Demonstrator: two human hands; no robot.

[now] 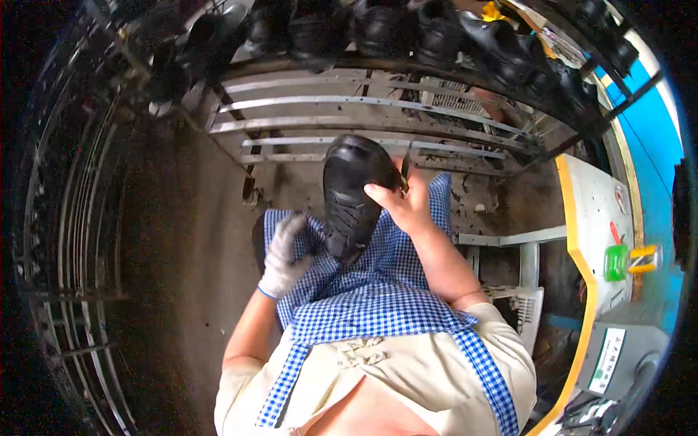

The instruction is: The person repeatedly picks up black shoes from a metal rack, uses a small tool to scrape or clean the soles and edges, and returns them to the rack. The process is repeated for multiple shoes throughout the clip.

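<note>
A black lace-up shoe (352, 185) is held over my lap, its toe pointing away from me and its laced upper facing up. My right hand (409, 205) is bare and grips the shoe at its right side, thumb on the upper. A thin, dark, pointed tool (406, 166) sticks up from the same hand; its exact kind is unclear. To the left of the shoe, my left hand (283, 260) wears a whitish glove. It is apart from the shoe, slightly blurred, with fingers spread and nothing visible in them. Below the shoe lies a blue checked apron (371, 312).
Ahead stands a metal rack (305, 125) with a row of black shoes (313, 33) along its top. Another dark rack (83, 254) is at the left. On the right, a yellow-edged white table (592, 211) carries a green-and-yellow container (616, 263) and a grey machine (625, 352).
</note>
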